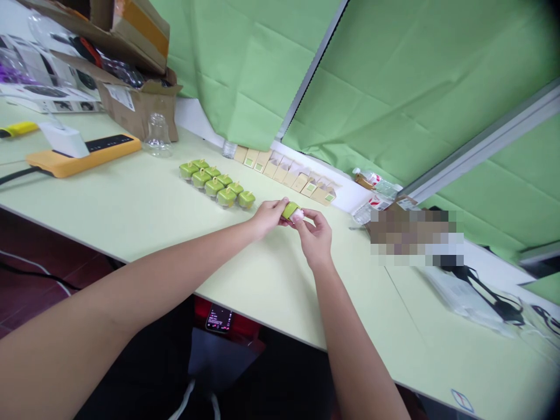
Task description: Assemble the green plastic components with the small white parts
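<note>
Above the table, my left hand (270,216) is closed around a small green piece (289,210), like the lids of the small containers on the table. My right hand (315,233) pinches something small and white (298,214) against its near side; it looks like a wipe or tissue, but its kind is unclear. Fingers hide the lower part of both. Left of my hands, several small clear containers with green lids (213,185) and yellowish tabs stand in two close rows. Behind them, a row of small brown cardboard boxes (280,169) stands along the wall.
An orange power strip (87,157) with a white plug, a clear plastic bottle-like piece (158,137) and an open cardboard box (135,108) are at left. Plastic bottles (376,186) and a black strap (490,297) lie right. A phone (219,319) shows below the table edge (262,321).
</note>
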A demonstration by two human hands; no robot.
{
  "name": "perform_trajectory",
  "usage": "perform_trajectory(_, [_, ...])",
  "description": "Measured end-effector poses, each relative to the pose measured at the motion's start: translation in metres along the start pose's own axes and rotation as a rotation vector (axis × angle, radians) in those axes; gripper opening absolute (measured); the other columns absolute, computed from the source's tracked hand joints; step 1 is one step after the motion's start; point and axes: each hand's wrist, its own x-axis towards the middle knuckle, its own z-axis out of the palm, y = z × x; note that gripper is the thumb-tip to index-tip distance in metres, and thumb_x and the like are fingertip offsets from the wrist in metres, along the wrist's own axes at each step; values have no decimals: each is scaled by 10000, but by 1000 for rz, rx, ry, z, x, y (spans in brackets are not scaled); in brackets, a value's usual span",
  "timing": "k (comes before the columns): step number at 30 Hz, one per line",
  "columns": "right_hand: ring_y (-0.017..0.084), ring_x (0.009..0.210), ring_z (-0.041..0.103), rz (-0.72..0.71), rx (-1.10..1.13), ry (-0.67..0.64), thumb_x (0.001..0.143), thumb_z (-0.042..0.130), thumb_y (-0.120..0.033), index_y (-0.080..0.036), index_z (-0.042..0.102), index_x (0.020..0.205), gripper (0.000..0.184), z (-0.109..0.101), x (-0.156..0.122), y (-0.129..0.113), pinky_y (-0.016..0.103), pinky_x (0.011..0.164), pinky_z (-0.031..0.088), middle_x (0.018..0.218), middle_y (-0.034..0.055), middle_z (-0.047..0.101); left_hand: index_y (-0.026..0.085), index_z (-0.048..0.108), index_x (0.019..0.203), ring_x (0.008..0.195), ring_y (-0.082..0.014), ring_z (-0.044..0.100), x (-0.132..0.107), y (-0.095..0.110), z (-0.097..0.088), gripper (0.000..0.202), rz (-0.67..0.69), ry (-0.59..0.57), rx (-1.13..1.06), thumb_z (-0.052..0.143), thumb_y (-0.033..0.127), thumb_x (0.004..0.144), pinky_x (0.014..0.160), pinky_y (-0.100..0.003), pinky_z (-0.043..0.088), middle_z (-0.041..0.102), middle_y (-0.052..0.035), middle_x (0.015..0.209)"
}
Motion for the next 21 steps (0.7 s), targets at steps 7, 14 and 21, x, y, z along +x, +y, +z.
perform_trajectory(7, [212,827,721,20,-66,20,747,750,-499,-191,633,1024,430,3,-4,2,411,819,608,1035,70,701,61,684,869,557,-130,629,-2,-3,0,337,-45,19,-61,522,338,970,620,-274,557,688,-97,707])
perform_trajectory(14, [189,784,718,-71,-176,108,778,721,-484,-207,622,1000,369,9,-8,1,355,756,611,1067,62,687,67,685,893,578,-130,639,-2,-4,1,325,-85,-8,-136,492,312,984,615,-252,551,688,-97,699])
perform_trajectory(21, [210,826,725,-134,-297,141,818,682,-471,-205,669,1096,385,9,-8,4,377,791,614,1077,73,719,72,680,911,568,-108,613,-4,-4,3,323,-101,-8,-178,476,309,992,624,-234,544,686,-91,712])
